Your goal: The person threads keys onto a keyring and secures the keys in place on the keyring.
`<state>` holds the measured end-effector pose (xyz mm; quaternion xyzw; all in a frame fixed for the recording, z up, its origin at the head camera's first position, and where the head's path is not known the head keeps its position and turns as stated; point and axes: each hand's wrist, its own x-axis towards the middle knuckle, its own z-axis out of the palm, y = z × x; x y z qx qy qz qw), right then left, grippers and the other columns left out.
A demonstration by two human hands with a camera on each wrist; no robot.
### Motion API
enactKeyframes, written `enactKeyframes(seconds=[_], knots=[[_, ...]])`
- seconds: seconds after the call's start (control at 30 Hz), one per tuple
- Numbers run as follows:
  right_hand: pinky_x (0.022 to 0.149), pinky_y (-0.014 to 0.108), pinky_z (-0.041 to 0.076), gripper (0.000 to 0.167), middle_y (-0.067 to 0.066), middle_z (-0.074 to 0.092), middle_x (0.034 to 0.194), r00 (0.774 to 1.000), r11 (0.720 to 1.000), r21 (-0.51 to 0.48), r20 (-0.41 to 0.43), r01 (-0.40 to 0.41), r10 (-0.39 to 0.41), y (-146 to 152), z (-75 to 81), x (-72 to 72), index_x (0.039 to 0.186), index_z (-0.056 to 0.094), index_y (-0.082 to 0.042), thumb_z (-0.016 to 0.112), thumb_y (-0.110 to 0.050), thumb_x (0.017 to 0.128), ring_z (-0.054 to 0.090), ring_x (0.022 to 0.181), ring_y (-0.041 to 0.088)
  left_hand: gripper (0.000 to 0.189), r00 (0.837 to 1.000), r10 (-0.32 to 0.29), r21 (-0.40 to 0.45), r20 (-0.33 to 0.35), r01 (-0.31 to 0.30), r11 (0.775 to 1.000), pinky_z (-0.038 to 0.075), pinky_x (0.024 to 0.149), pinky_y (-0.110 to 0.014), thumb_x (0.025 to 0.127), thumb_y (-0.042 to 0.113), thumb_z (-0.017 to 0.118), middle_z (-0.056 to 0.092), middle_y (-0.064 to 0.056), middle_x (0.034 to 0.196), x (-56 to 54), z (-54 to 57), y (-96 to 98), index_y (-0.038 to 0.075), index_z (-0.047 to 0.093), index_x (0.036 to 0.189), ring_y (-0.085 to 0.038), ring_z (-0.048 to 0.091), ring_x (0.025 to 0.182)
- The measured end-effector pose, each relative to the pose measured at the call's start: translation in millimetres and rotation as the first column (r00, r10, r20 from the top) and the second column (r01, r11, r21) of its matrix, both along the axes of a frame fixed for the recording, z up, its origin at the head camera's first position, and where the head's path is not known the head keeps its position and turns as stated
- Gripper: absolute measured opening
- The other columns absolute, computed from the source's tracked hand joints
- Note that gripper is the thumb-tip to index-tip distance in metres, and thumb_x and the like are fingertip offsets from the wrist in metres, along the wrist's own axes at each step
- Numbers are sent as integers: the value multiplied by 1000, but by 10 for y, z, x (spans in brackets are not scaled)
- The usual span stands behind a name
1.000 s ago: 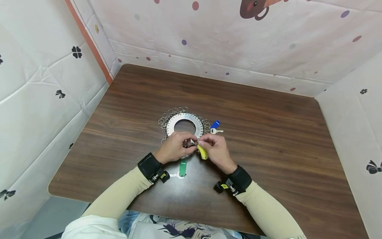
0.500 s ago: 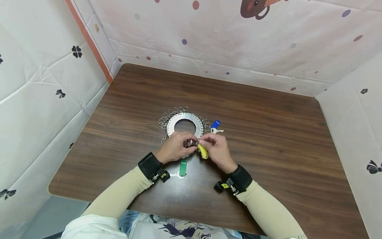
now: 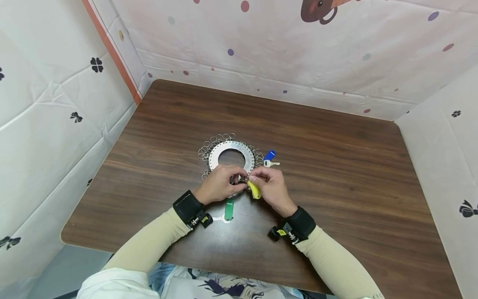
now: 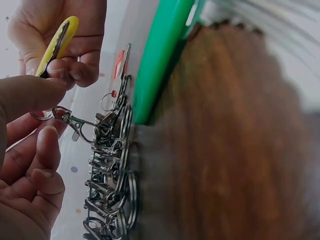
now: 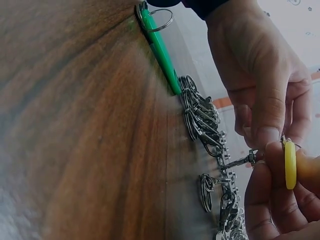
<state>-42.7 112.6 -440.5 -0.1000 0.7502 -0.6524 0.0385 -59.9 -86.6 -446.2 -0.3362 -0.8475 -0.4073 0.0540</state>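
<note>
A round metal key holder point(image 3: 214, 157) lies on the table, fringed with small snap hooks and split rings. My left hand point(image 3: 218, 182) pinches a split ring point(image 4: 41, 116) at the end of one snap hook point(image 4: 79, 125), whose hook end is on the holder. Close beside it, my right hand point(image 3: 274, 189) grips a yellow key tag point(image 3: 254, 190) between thumb and fingers, its top right at the split ring. The fingertips partly hide the meeting point of tag and ring; I cannot tell whether they are linked.
Nearer the body lies a green key tag point(image 3: 229, 210) with a key point(image 3: 220, 219). Right of the holder are a blue key tag point(image 3: 269, 155) and another key point(image 3: 271, 164). A small red piece point(image 4: 118, 64) shows beyond the hooks. Patterned cloth walls point(image 3: 261, 50) border the wooden table point(image 3: 336, 166).
</note>
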Motion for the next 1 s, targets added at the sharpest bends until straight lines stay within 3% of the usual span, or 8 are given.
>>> enactKeyframes(seconds=[0.23,0.47,1.0], knots=[[53,20,51,8,33,66,79,1000,1000,-16,7,-1,1,0,7,6,90,68,14,64,9,94,62,59,8,23,1000,17,14,-4,-16,1000,46,59,-18,84,14,84,67,0,73,3,-21,3,7,73,104,-5,55,65],[54,19,51,7,27,67,79,1000,1000,-10,12,13,-13,0,19,5,90,69,14,65,9,94,61,60,7,21,1000,15,0,-23,-15,1000,46,60,-18,85,16,83,67,0,73,0,-24,6,8,74,102,-7,56,65],[54,19,50,7,31,66,81,1000,1000,18,-23,-1,2,7,3,1,89,70,13,66,9,93,60,60,6,21,1000,6,6,-22,-5,1000,47,64,-20,85,17,84,69,-1,75,-3,-20,-4,8,76,102,-11,60,68]])
